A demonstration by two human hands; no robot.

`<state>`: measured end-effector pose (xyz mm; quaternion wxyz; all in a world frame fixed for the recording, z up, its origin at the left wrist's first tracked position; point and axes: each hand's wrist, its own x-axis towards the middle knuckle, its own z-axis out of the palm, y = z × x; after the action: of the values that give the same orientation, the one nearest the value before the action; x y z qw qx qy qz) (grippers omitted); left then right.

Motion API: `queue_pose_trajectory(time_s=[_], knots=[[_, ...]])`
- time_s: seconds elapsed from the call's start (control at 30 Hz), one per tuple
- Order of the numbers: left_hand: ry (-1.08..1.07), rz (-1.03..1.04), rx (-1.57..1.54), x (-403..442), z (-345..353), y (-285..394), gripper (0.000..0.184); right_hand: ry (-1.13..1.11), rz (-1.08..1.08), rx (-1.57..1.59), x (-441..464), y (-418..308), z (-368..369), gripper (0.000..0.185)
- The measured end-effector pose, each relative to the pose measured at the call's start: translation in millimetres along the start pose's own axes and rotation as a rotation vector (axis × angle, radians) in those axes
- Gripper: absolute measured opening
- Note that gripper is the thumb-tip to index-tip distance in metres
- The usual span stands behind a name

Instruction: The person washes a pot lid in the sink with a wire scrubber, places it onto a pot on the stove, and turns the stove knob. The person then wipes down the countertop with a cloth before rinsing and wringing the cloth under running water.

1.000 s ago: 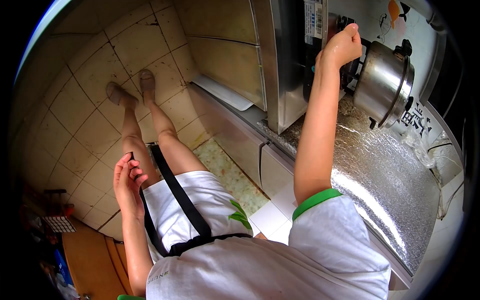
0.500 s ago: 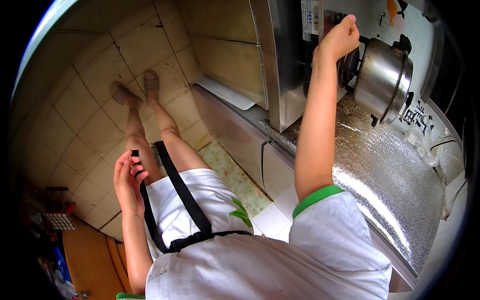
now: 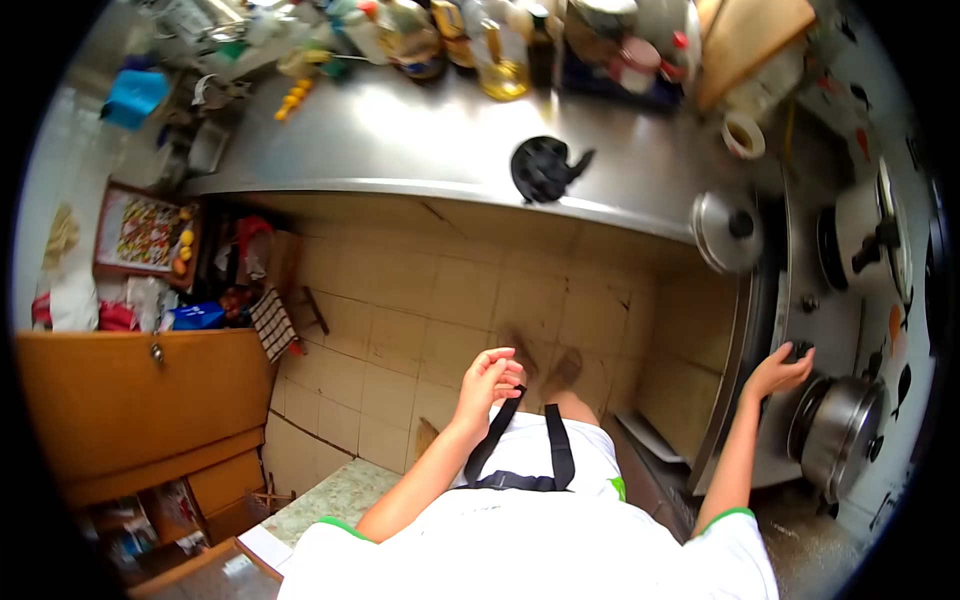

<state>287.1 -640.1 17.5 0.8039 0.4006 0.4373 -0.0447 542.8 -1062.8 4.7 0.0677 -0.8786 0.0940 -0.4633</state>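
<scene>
Steel counter [image 3: 380,140]: bottles [image 3: 412,45] along back, black object [image 3: 543,172] near front edge.

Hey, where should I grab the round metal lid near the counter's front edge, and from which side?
Probably by the black knob, coming down from above: it sticks up from the middle of the round metal lid, faces upward and has nothing over it. The right hand is nearer than the left hand, so it seems the better choice.
</scene>
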Motion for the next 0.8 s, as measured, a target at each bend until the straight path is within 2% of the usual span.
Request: queue_pose_trajectory(time_s=[0.1, 0.23, 0.3, 0.33, 0.4, 0.43, 0.5, 0.53, 0.6, 0.63, 0.7, 0.8], knots=[[0.094, 0.088, -0.057, -15, -32, -1, 0.025, -0.273, -0.116, 0.331, -56, -77, -28, 0.046], [0.263, 0.094, -0.137, -21, -85, 13, 0.024, -0.814, -0.066, 0.795, -110, -212, -35, 0.057], [0.340, 0.096, -0.113, -19, -118, 23, 0.024, -0.798, -0.200, 0.826, -108, -269, -6, 0.059], [0.361, 0.119, -0.131, -18, -134, 29, 0.024, -0.811, -0.193, 0.829, -107, -296, 15, 0.059], [0.453, 0.110, -0.083, -15, -170, 40, 0.025, -0.829, -0.193, 0.792, -103, -347, 61, 0.060], [0.461, 0.113, -0.092, -15, -192, 46, 0.025, -0.829, -0.240, 0.682, -109, -362, 95, 0.057], [0.515, 0.132, -0.132, -19, -236, 57, 0.026, -0.908, -0.173, 0.357, -120, -390, 139, 0.054], [0.553, 0.163, -0.156, -24, -255, 64, 0.026, -0.915, -0.204, 0.358, -129, -400, 151, 0.054], [0.652, 0.237, -0.217, -36, -287, 85, 0.025, -0.976, -0.155, -0.080, -151, -414, 175, 0.052], [0.682, 0.244, -0.231, -38, -304, 92, 0.025, -0.901, -0.175, -0.060, -163, -411, 192, 0.051], [0.793, 0.221, -0.292, -44, -338, 98, 0.023, -0.847, -0.195, -0.097, -180, -422, 195, 0.052], [0.829, 0.129, -0.329, -37, -375, 110, 0.022, -0.871, -0.348, -0.093, -191, -488, 143, 0.057]])
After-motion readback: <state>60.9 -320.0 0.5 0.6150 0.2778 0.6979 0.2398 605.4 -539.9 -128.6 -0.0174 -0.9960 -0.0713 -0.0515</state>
